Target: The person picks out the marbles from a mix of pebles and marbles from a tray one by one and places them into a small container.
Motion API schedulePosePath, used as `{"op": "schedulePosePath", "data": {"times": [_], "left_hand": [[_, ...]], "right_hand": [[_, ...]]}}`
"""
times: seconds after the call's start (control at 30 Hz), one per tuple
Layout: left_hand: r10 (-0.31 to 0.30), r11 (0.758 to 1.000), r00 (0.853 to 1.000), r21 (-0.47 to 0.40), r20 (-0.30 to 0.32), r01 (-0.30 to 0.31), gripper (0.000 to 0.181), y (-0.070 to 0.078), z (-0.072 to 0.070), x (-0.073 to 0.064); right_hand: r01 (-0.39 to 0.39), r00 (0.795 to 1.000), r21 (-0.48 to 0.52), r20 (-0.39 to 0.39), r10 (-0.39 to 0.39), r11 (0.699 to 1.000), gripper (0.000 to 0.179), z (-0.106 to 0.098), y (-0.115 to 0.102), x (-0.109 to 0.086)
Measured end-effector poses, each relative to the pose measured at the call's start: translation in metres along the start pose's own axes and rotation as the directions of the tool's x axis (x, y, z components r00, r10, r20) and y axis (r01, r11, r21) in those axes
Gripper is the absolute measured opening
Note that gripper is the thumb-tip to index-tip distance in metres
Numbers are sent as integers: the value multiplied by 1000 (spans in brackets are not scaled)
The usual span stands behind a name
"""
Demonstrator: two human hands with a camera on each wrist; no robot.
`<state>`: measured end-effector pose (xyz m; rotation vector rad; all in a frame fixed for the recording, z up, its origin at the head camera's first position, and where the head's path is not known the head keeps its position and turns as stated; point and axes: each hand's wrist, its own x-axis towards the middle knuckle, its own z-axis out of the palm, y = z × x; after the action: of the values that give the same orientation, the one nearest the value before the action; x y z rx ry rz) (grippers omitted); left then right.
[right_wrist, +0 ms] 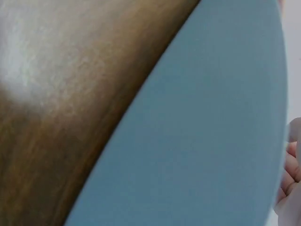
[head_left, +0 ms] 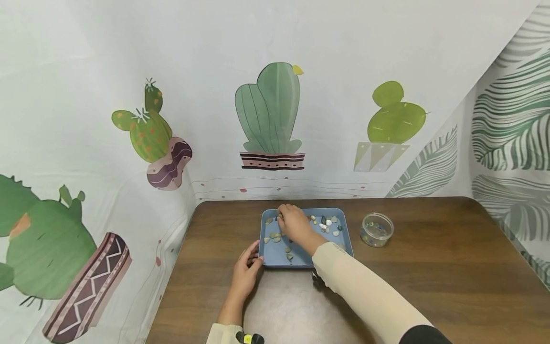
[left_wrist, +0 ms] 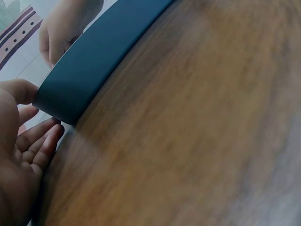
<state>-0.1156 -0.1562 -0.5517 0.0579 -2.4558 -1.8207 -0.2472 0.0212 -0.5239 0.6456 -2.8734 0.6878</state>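
Note:
A blue tray [head_left: 275, 260] lies on the table with several small pebbles [head_left: 277, 236] scattered in it, white and dark ones grouped at its right. My right hand [head_left: 296, 224] reaches over the tray, its bent fingers pinching a small pebble near the back left; the hand mostly hides it. In the right wrist view the curled fingers [right_wrist: 291, 165] show past the tray's side wall [right_wrist: 197, 122]. My left hand [head_left: 247, 270] rests at the tray's front left corner, fingers loosely extended. The left wrist view shows its fingertips [left_wrist: 54, 134] right at the corner of the tray wall [left_wrist: 89, 66].
A round clear tub [head_left: 377, 229] with small colourful pieces inside stands right of the tray. The brown wooden table [head_left: 206, 277] meets a cloth wall [head_left: 335, 181] printed with cacti at the back. My right forearm [head_left: 369, 291] crosses the tray's front right corner.

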Motion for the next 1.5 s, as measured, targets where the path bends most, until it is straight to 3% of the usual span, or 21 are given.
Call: {"op": "schedulePosePath", "data": {"times": [0.37, 0.7, 1.07, 1.5], "left_hand": [[4, 1000, 1000, -1, 1, -4, 47, -2, 1, 1], [3, 1000, 1000, -11, -10, -3, 47, -1, 0, 0], [-11, 1000, 1000, 1, -6, 11, 47, -1, 0, -1], [-6, 1000, 1000, 17, 3, 6, 47, -1, 0, -1]], "right_hand": [[-7, 992, 126, -127, 23, 992, 17, -18, 3, -15], [-25, 981, 219, -181, 66, 975, 14, -35, 9, -31], [16, 961, 255, -272, 55, 967, 12, -49, 16, -51], [-35, 943, 321, -304, 138, 946, 15, -65, 30, -71]]}}
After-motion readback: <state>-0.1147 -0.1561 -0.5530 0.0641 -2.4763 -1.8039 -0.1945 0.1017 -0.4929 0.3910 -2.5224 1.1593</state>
